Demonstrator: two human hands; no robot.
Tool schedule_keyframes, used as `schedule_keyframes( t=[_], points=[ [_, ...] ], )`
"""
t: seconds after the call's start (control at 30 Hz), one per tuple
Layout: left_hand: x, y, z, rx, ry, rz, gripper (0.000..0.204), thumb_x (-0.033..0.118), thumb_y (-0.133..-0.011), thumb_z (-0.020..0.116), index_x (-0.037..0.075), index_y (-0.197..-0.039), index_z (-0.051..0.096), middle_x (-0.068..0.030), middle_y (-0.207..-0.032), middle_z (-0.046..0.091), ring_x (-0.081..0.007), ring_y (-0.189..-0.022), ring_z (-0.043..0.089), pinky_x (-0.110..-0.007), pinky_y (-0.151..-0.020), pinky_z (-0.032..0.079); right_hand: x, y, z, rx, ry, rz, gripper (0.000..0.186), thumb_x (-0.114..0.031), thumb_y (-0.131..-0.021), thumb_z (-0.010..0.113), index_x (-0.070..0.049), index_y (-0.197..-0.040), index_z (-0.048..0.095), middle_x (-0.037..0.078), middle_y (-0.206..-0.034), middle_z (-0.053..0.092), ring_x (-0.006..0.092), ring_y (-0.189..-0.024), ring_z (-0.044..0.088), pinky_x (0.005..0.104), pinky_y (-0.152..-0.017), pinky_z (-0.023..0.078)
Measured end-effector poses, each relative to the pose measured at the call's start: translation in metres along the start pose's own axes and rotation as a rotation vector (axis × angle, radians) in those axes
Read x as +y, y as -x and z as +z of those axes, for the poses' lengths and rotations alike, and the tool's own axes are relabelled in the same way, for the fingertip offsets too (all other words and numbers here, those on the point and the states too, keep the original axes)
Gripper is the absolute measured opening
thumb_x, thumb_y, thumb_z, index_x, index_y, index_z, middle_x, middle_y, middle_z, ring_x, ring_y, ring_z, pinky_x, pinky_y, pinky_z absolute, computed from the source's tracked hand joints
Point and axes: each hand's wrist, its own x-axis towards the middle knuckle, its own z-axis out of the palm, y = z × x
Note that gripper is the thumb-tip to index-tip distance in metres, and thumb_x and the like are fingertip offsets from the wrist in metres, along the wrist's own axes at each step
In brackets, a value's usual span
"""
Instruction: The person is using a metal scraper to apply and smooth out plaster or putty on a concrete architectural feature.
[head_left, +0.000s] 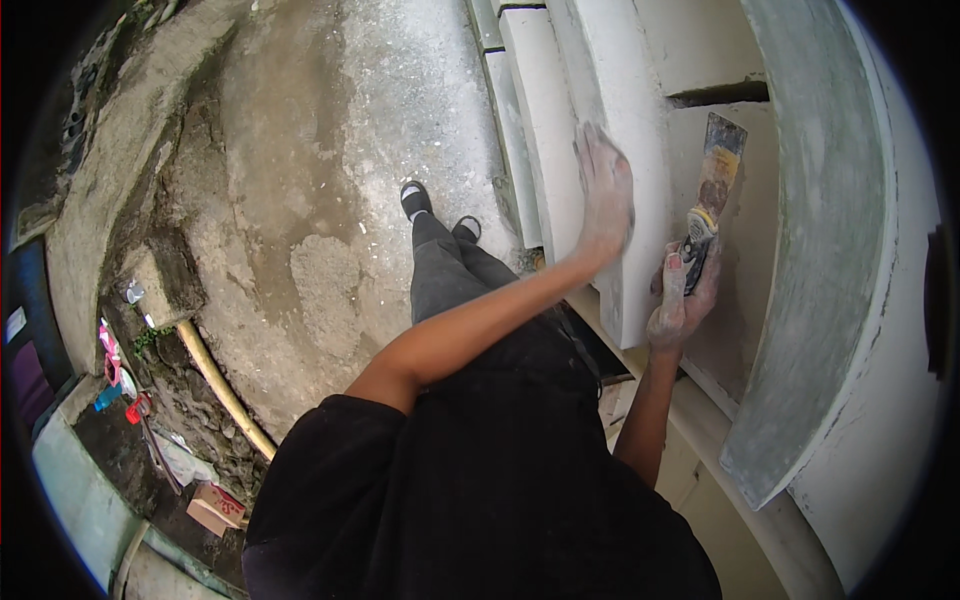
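Dusted with white powder, my left hand (606,188) lies with its fingers stretched out against a long white slab-like piece (640,130). To its right my right hand (684,292) is wrapped round the dark handle of a putty knife (718,172). The knife's wide blade points up and away from me, stained with yellowish and brown residue. Behind the blade is a pale recessed wall panel (745,250), and the blade looks apart from it, though I cannot be sure. My left forearm crosses in front of my body.
A curved grey-green band (820,250) runs along the wall at the right. The rough concrete ground (300,150) lies left of my feet. A yellowish pole (225,390), a cardboard box (215,508) and scattered litter lie at the lower left.
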Motion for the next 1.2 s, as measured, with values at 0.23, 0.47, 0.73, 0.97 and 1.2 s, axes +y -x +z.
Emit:
schedule_keyframes(
  t=[0.23, 0.47, 0.73, 0.97, 1.2],
  points=[
    [-0.007, 0.053, 0.01, -0.107, -0.132, 0.056, 0.065, 0.03, -0.103, 0.026, -0.011, -0.147, 0.001, -0.0306, -0.155, -0.001, -0.0437, -0.144, -0.002, -0.046, -0.119, 0.002, 0.022, 0.004, 0.002, 0.081, -0.049, 0.02, 0.035, -0.014, -0.091, 0.058, 0.002, -0.122, 0.05, -0.001, -0.078, 0.052, 0.0047, -0.055, 0.041, 0.0209, -0.048, 0.034],
    [-0.023, -0.165, -0.053, -0.115, -0.523, 0.416, 0.065, 0.027, -0.102, 0.03, -0.012, -0.146, 0.003, -0.0325, -0.154, -0.002, -0.0455, -0.144, -0.002, -0.047, -0.119, 0.002, 0.032, 0.001, 0.001, -0.021, 0.035, -0.011, 0.036, -0.015, -0.091, 0.057, 0.002, -0.122, 0.05, -0.002, -0.076, 0.05, 0.0042, -0.052, 0.039, 0.0201, -0.046, 0.03],
    [0.017, -0.164, -0.033, 0.049, -0.14, 0.225, 0.06, 0.025, -0.102, 0.029, -0.019, -0.141, 0.014, -0.0403, -0.149, 0.005, -0.0521, -0.141, 0.004, -0.051, -0.118, 0.008, 0.038, -0.012, 0.008, 0.0, -0.033, 0.073, 0.047, -0.015, -0.091, 0.056, 0.0, -0.134, 0.045, -0.001, -0.077, 0.05, 0.0039, -0.052, 0.038, 0.0206, -0.045, 0.031],
    [-0.001, -0.087, -0.009, 0.016, -0.167, 0.098, 0.067, 0.031, -0.102, 0.031, -0.011, -0.146, 0.004, -0.0344, -0.153, 0.006, -0.045, -0.143, 0.007, -0.046, -0.119, 0.007, 0.041, -0.015, 0.007, -0.05, 0.094, 0.038, 0.051, -0.015, -0.089, 0.056, 0.001, -0.136, 0.044, -0.001, -0.079, 0.05, 0.0045, -0.054, 0.039, 0.0211, -0.046, 0.031],
    [0.011, -0.246, -0.078, -0.312, -0.17, 0.161, 0.063, 0.024, -0.1, 0.031, -0.015, -0.143, 0.006, -0.0435, -0.146, 0.006, -0.0527, -0.14, 0.008, -0.052, -0.117, 0.011, 0.03, -0.02, 0.022, -0.05, 0.136, -0.015, 0.048, -0.015, -0.089, 0.057, 0.001, -0.133, 0.048, -0.002, -0.081, 0.05, 0.0039, -0.055, 0.038, 0.0202, -0.047, 0.029]
  ],
)
